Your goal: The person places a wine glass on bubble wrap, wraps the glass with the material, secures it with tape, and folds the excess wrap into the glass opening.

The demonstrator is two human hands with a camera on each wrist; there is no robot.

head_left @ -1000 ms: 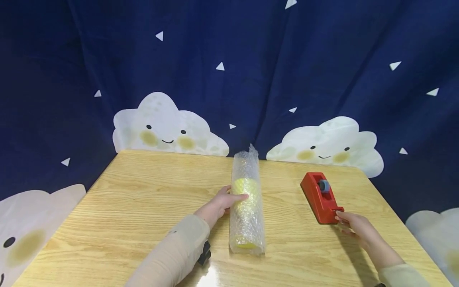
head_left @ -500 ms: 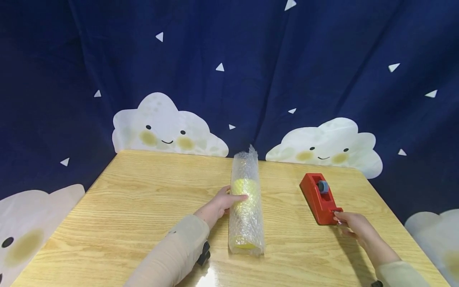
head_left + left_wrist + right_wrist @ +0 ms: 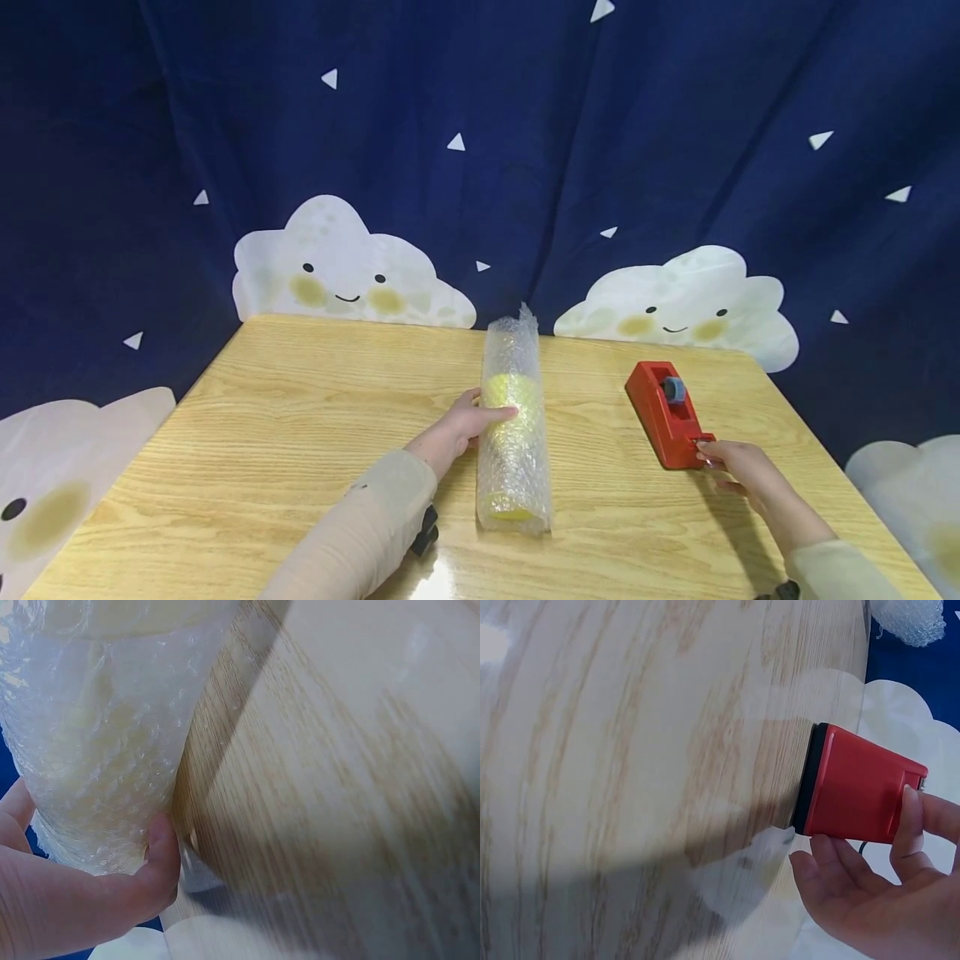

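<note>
The left hand (image 3: 463, 421) is on the left side of the bubble wrap roll (image 3: 519, 446). Its fingers are clamped on the roll, with the thumb over the top. The roll lies near the middle of the wooden counter (image 3: 322, 400), pointing away from the person, and something yellow (image 3: 512, 387) shows through it. It is in the same spot as a second ago.

To the right, well apart from the roll, sits the red tape dispenser (image 3: 666, 433), with a blue tape roll (image 3: 675, 390) in it. It has not moved either. The right hand (image 3: 742, 473) pinches its near end. I cannot tell if the fingers hold any tape. A bit more of the black thing (image 3: 786, 591) on the right wrist shows now.
</note>
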